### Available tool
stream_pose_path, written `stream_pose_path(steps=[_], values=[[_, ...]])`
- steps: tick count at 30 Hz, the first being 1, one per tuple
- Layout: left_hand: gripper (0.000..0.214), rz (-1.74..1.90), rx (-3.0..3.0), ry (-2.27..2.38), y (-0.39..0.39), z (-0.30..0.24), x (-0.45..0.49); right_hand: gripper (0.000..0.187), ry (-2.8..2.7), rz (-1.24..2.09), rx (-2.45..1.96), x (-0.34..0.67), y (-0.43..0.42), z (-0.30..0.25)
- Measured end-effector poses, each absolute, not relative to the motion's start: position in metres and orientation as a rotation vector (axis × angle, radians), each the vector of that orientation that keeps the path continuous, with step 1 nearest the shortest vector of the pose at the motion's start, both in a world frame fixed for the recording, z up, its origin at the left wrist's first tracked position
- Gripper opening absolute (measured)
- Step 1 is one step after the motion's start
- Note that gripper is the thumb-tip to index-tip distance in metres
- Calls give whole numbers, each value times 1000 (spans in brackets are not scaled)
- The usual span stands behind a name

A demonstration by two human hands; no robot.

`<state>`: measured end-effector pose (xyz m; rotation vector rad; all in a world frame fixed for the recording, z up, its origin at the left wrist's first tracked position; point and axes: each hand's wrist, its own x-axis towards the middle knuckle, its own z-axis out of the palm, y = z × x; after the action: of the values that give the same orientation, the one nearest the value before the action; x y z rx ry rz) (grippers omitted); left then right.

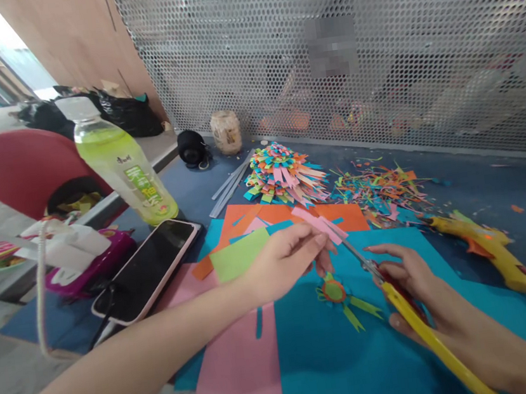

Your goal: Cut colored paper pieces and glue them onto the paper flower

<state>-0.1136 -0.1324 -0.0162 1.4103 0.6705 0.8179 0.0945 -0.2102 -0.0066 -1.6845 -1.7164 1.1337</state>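
- Pink strip (308, 217): narrow, flat, matt paper. It is held above the orange sheet (352, 213) and near the edge of the blue sheet (322, 368).
- Strip orientation: the long axis runs obliquely, from upper left to lower right in the view, passing the left fingertips towards the scissors.
- Left hand (294, 254): grip pinching the pink strip between thumb and finger.
- Right hand (425, 289): grip wrapped around the handles of the scissors; forefinger extended beside the pivot.
- Scissors (404, 307): slim metal blades, one yellow handle, one dark red. The long axis runs diagonally; the tips point to the upper left and overlap the pink strip. Blade opening cannot be determined.
- Rosette (334, 290): green centre, orange ring, two notched green tails. It lies on the blue sheet below the left fingertips, tails directed to the lower right.
- Bottle (128, 169): transparent, white cap, filled with yellow-green liquid to near the shoulder. It stands on the worktop (180, 191) behind the phone (150, 268).
- Jar (226, 132): pale, upright, at the rear beside the perforated screen (244, 46); contents cannot be identified.
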Motion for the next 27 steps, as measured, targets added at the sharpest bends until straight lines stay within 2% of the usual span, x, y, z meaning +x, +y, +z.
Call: stream_pose_path(steps=[12,22,27], values=[[24,826,1445,700,-133,-19,-113,70,-1671,1132,-1658,96,-212,-13],[21,823,1448,665,-132,-20,-112,69,-2025,1142,-1691,111,-206,-10],[22,821,1437,645,-132,-21,-113,70,-2012,1095,-1707,108,-207,-7]])
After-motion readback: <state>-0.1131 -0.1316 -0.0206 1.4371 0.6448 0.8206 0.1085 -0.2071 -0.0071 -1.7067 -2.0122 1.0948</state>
